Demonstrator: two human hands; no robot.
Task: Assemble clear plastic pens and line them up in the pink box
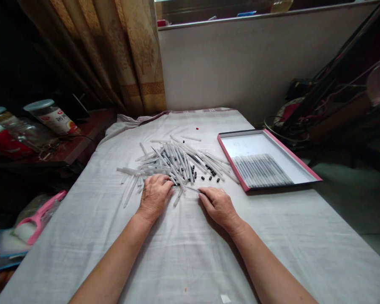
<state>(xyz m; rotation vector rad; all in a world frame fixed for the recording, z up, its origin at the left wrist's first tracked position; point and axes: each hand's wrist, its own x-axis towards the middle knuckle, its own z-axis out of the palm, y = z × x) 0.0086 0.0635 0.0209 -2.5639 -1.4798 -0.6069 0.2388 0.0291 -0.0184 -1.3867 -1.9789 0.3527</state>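
A heap of clear pen barrels (174, 158) and dark thin refills lies on the white cloth. My left hand (156, 192) rests at the near edge of this heap, its fingers curled down among the parts. Whatever is under those fingertips is hidden. Just to the right, my right hand (219, 204) is closed, pinching a thin pen refill (192, 189) that points left toward the heap. Several small black caps (210, 169) are scattered between the heap and a shallow pink-edged box (291, 154). Inside that box a row of pens (261, 170) lies side by side.
The white cloth (177, 261) covers the table. One red cap (197, 128) sits toward the back. Pink scissors (39, 217) lie beyond the left edge, below a side table with jars (52, 118). A curtain (139, 55) and a wall (221, 67) stand behind.
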